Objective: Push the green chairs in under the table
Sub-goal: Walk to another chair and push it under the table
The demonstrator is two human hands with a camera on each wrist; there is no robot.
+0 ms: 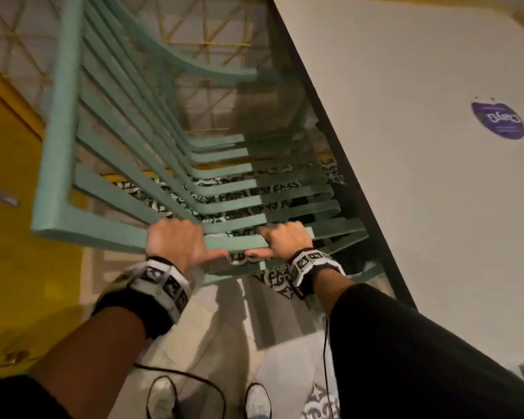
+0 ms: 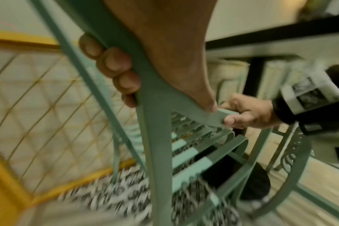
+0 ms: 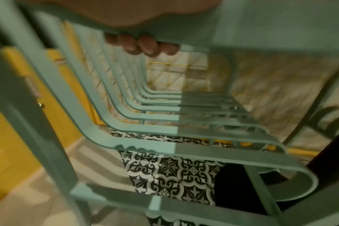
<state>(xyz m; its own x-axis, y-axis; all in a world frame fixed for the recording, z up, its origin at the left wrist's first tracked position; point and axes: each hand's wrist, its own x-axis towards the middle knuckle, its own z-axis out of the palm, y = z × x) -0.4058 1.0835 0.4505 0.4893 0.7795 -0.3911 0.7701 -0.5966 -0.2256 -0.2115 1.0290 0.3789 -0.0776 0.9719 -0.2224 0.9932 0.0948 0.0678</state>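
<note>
The green chair (image 1: 152,140) stands beside the surface (image 1: 406,146), its seat partly under the edge. Your left hand (image 1: 176,243) and right hand (image 1: 285,240) both grip its top rail, fingers curled over. The chair legs are hidden, and both wrist views are blurred.

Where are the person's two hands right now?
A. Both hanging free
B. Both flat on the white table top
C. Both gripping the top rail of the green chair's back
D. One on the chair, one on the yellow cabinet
C: the left hand and right hand both curl round the top rail of the green chair, beside the table.
</note>
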